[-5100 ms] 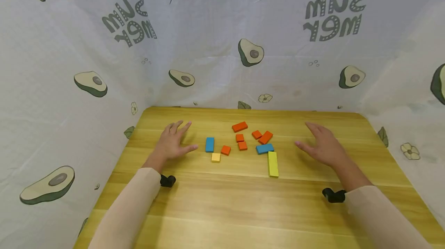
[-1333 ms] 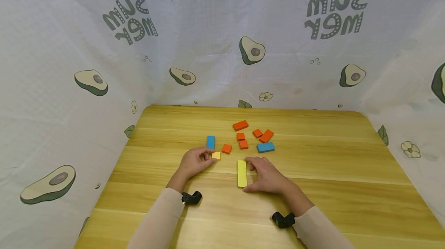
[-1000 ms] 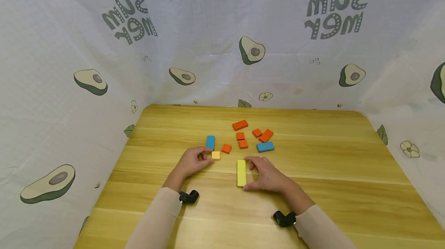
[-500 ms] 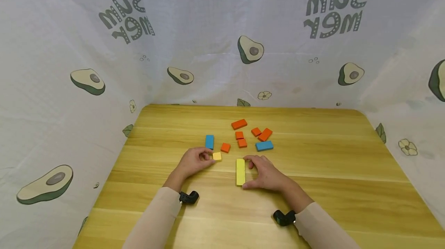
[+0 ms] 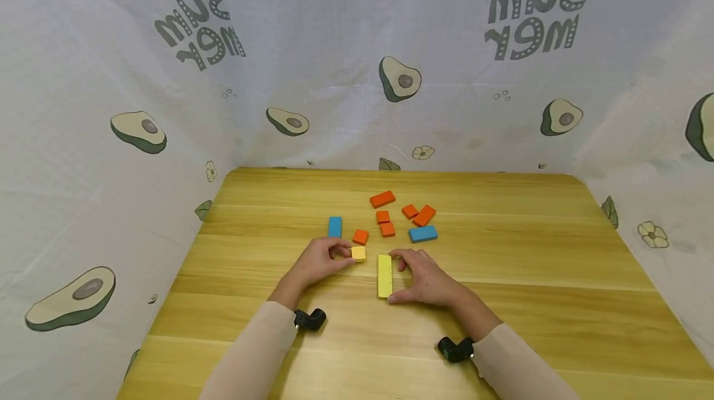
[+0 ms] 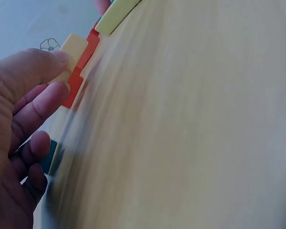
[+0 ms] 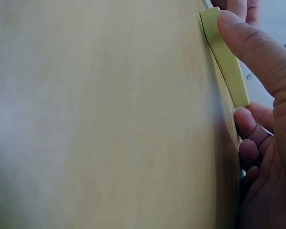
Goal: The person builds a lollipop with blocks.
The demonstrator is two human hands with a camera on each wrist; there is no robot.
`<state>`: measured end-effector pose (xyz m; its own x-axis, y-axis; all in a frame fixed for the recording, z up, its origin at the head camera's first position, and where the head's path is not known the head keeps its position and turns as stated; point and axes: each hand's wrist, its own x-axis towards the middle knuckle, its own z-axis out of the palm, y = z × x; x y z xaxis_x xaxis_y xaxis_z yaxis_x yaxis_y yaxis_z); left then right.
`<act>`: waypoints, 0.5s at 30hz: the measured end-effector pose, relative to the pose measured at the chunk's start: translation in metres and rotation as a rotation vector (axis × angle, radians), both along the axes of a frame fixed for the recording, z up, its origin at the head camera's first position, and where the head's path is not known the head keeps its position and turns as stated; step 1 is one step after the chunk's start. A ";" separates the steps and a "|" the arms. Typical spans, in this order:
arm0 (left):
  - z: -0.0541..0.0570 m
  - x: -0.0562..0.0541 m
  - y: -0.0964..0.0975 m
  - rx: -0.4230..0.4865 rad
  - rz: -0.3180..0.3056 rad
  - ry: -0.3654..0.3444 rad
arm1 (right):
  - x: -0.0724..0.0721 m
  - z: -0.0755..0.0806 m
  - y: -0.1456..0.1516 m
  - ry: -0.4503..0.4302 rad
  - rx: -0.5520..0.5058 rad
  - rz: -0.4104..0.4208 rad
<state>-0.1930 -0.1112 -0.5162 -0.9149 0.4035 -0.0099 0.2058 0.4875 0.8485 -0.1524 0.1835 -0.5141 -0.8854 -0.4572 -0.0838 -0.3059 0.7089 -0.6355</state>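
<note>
My left hand [image 5: 318,262] pinches a small light-orange block [image 5: 359,253] between thumb and fingers, just in front of a small red-orange block [image 5: 360,237]. In the left wrist view the thumb presses on the face of that light-orange block [image 6: 75,49]. To its right, a long yellow block [image 5: 385,277] lies lengthwise toward me. My right hand [image 5: 429,282] grips it by its two ends, index finger at the far end and thumb at the near end. The right wrist view shows the thumb on the yellow block [image 7: 225,59]. A gap separates the two held blocks.
Behind the hands lie several red-orange pieces, among them a long red block [image 5: 382,199] farthest back. One blue block [image 5: 334,227] is beyond my left fingers, another blue block [image 5: 423,234] beyond my right. A printed cloth [image 5: 334,46] hangs behind the wooden table [image 5: 502,226].
Both hands came in from the sides. My right hand brought the yellow block left and nearer, away from the right blue block. Lately my left hand has shifted the light-orange block rightward.
</note>
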 end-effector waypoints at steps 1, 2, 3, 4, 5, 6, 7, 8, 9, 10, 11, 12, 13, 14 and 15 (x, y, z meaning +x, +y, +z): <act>0.000 -0.001 0.002 0.000 -0.007 0.005 | 0.000 0.000 0.000 0.001 -0.001 0.001; 0.000 -0.001 0.004 -0.002 -0.012 0.007 | 0.000 -0.001 0.000 0.002 -0.003 0.002; 0.000 -0.001 0.006 -0.002 -0.018 0.010 | 0.000 -0.001 0.000 0.004 -0.005 0.002; 0.001 -0.002 0.008 -0.005 -0.023 0.011 | 0.000 -0.001 0.000 0.006 -0.008 0.003; 0.001 -0.002 0.010 -0.009 -0.029 0.016 | 0.000 -0.002 0.000 0.006 -0.011 0.003; 0.002 -0.003 0.012 -0.016 -0.031 0.015 | 0.001 -0.002 0.000 0.007 -0.014 0.002; 0.003 -0.003 0.015 -0.023 -0.035 0.017 | 0.001 -0.002 0.000 0.008 -0.016 0.002; 0.003 -0.004 0.017 -0.029 -0.040 0.019 | 0.001 -0.002 0.001 0.007 -0.019 0.002; 0.004 -0.004 0.019 -0.036 -0.045 0.022 | 0.001 -0.002 0.001 0.006 -0.021 0.000; 0.005 -0.005 0.021 -0.047 -0.050 0.028 | 0.001 -0.002 0.001 0.005 -0.024 -0.002; 0.005 -0.006 0.023 -0.054 -0.058 0.038 | 0.001 -0.002 0.001 0.004 -0.026 -0.004; 0.005 -0.007 0.025 -0.060 -0.063 0.044 | 0.000 -0.002 0.001 0.005 -0.028 -0.005; 0.005 -0.008 0.027 -0.068 -0.068 0.052 | 0.001 -0.002 0.001 0.005 -0.030 -0.005; 0.005 -0.009 0.029 -0.071 -0.074 0.057 | 0.001 -0.002 0.001 0.003 -0.035 -0.006; 0.005 -0.010 0.031 -0.078 -0.079 0.063 | 0.001 -0.002 0.001 0.002 -0.039 -0.007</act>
